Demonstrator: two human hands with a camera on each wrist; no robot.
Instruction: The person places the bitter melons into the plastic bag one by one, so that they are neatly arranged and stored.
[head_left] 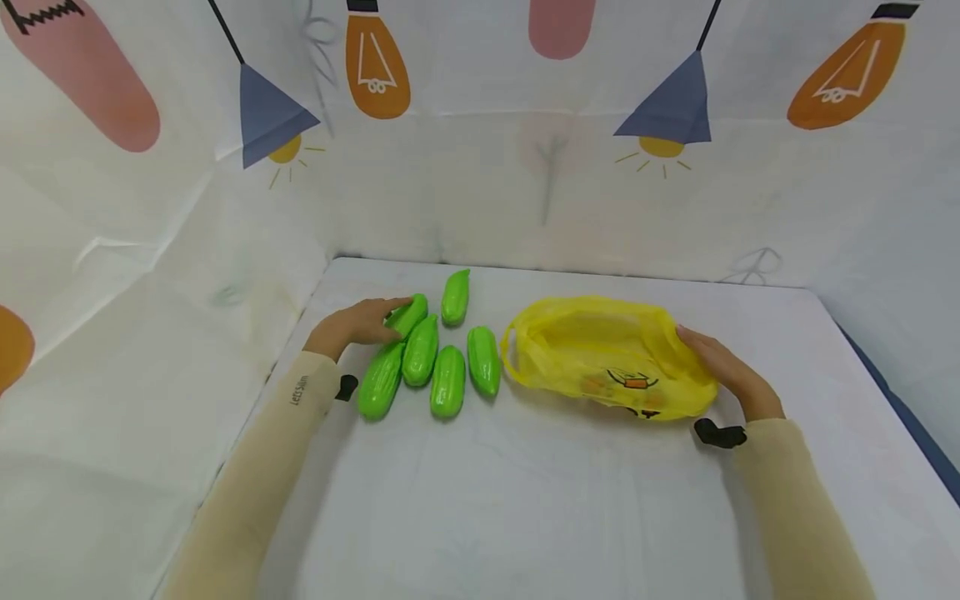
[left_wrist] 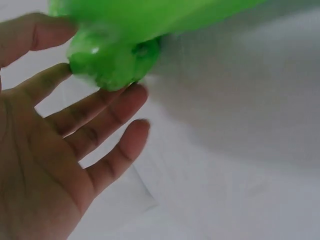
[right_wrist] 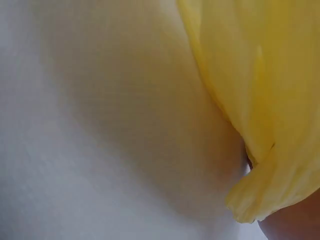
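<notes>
"Head view question: what's your left hand [head_left: 358,322] up to over there?"

"Looks like it's on the green veggie [head_left: 408,317] at the back left of the bunch. Your left wrist view has the fingers [left_wrist: 107,120] spread and pretty straight, some tips touching a green piece, so I wouldn't call that a real grip."

"OK, and the rest of the bunch?"

"Five more green veggies [head_left: 447,383] lie on your white table [head_left: 510,517], just right of and in front of that hand. Some touch each other. One sits slightly apart at the back."

"What about your right hand [head_left: 727,368]? It's well apart from the left one."

"Yeah, it's up against the right end of the yellow bag [head_left: 585,367]. The plastic hides most of those fingers, even in your right wrist view, so I can't tell if you're pinching it."

"Bag's gaping though, right?"

"Yep, mouth wide, with a handle loop [head_left: 507,354] on its left, just beside the nearest veggie. Behind it all you've got a pale sheet printed with blue lamps [head_left: 675,104] and orange bulbs [head_left: 377,67]."
</notes>
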